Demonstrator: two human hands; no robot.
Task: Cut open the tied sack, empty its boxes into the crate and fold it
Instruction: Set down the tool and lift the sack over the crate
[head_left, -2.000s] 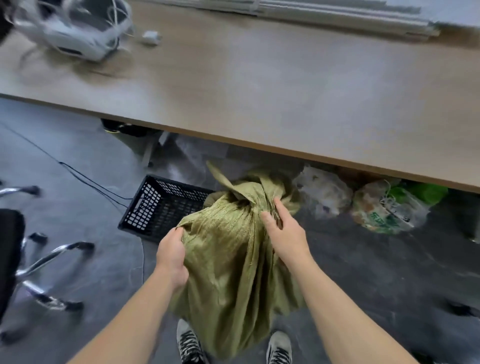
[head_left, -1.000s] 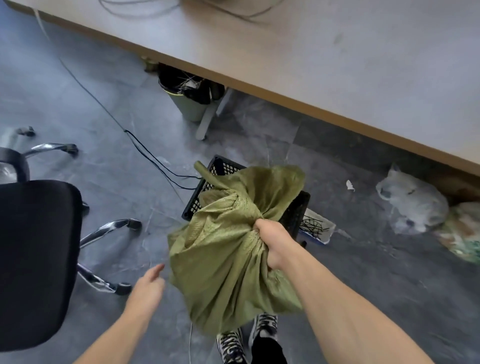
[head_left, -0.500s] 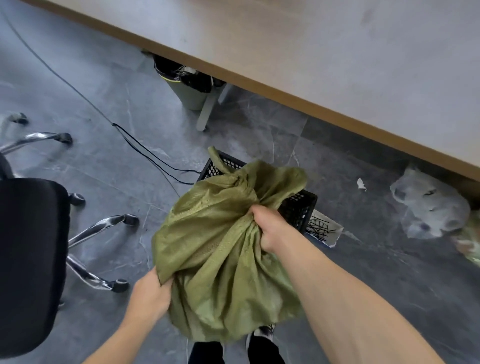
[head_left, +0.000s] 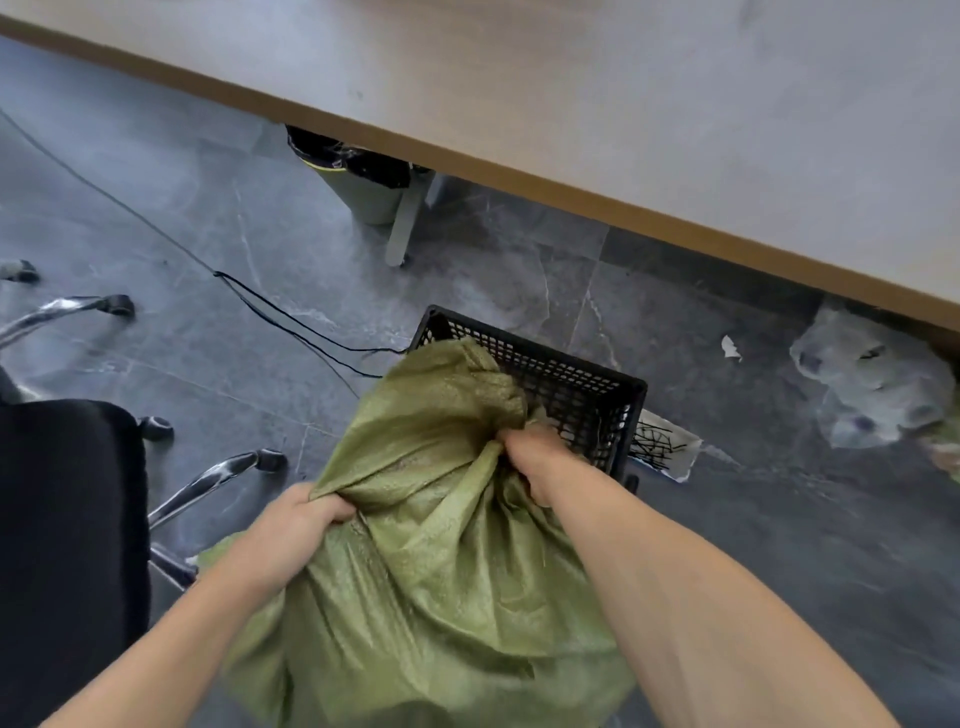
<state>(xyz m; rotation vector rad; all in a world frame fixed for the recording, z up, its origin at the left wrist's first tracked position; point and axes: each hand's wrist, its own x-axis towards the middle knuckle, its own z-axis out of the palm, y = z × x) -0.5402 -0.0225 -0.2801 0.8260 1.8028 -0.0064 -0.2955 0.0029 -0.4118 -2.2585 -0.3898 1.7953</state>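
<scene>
No legible text, label, brand, number or sign on any surface.

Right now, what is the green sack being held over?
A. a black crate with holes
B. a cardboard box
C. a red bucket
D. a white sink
A: the green sack, gripped by the left hand and the right hand, hangs with its top end over the black crate with holes on the floor.
</scene>
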